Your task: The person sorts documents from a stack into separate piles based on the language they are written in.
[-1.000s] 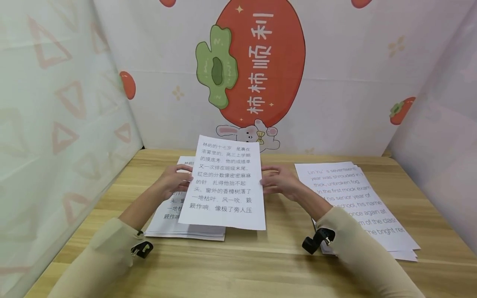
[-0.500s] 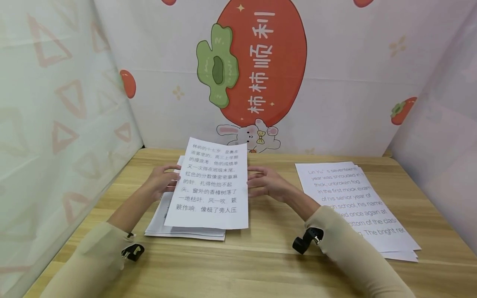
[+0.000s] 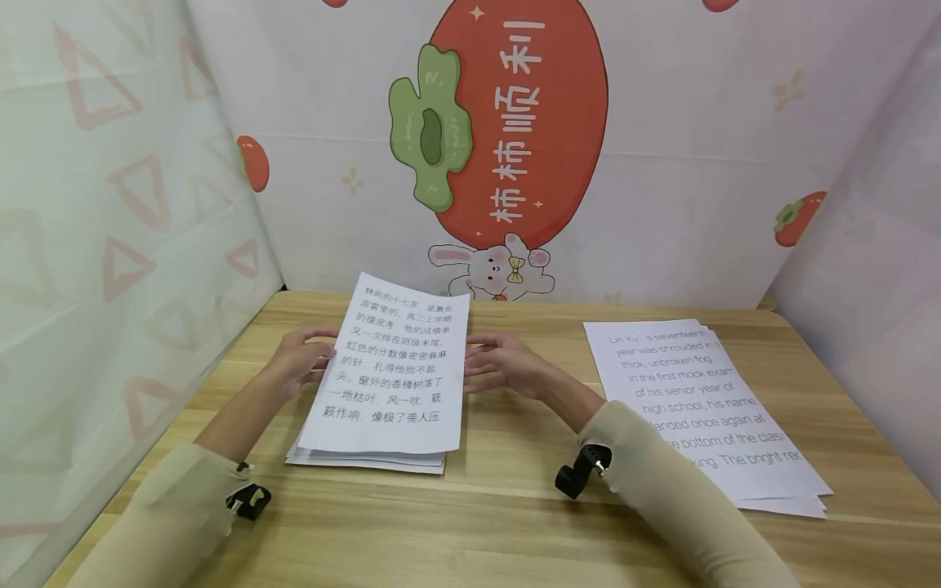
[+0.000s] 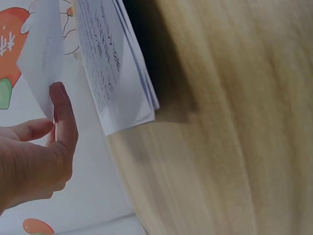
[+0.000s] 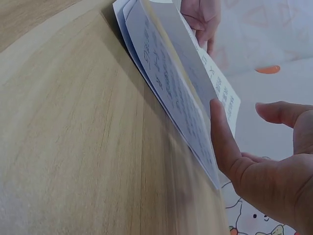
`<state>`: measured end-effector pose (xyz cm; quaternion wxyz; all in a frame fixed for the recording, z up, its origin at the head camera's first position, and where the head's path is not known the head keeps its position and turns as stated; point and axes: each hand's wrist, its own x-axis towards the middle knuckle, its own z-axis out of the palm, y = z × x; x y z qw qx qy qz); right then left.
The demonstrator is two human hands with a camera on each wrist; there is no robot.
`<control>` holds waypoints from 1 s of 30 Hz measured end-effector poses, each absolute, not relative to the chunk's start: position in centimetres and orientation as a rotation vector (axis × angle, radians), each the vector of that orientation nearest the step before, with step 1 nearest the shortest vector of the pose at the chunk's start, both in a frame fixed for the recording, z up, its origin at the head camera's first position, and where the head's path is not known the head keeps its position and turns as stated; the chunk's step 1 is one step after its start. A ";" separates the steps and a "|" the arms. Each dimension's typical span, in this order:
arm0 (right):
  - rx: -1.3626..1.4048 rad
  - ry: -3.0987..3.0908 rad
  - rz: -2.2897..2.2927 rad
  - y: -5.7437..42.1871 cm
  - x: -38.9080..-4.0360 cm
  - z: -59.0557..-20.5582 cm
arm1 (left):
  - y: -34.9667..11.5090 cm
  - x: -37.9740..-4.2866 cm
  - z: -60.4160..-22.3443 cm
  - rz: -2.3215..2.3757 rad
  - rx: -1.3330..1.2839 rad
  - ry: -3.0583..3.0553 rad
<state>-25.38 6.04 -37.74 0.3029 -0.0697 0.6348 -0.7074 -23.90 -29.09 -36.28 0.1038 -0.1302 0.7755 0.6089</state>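
Observation:
A white sheet of paper (image 3: 393, 367) printed with Chinese characters is held above a stack of similar sheets (image 3: 367, 464), covering most of it. My left hand (image 3: 299, 359) pinches the sheet's left edge; in the left wrist view thumb and fingers meet on the paper (image 4: 41, 58), raised apart from the stack (image 4: 115, 73). At the right edge is my right hand (image 3: 507, 365), its fingers extended up to the paper. From the right wrist, a gap shows between that hand's thumb (image 5: 279, 111) and fingers (image 5: 222, 139), with the sheet's edge behind them.
A second stack of paper (image 3: 706, 408), printed in English, lies on the right of the wooden table (image 3: 470, 523), slightly fanned at its near corner. White fabric walls with a persimmon print (image 3: 529, 122) enclose the back and sides.
Both hands have moved left with the sheet, bringing it from partly beside the left stack to over it. The right hand's sleeve has uncovered more of the English stack.

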 end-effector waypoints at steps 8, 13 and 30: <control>-0.152 1.677 -1.863 4.8 -25.5 -38.1 | -29.8 -23.9 -36.7 1.762 -0.449 2.310; -0.160 1.668 -1.844 4.4 -25.4 -38.1 | -30.1 -23.9 -36.8 1.715 -0.501 2.336; -0.151 1.683 -1.811 3.9 -25.3 -38.2 | -30.4 -23.8 -36.9 1.694 -0.566 2.356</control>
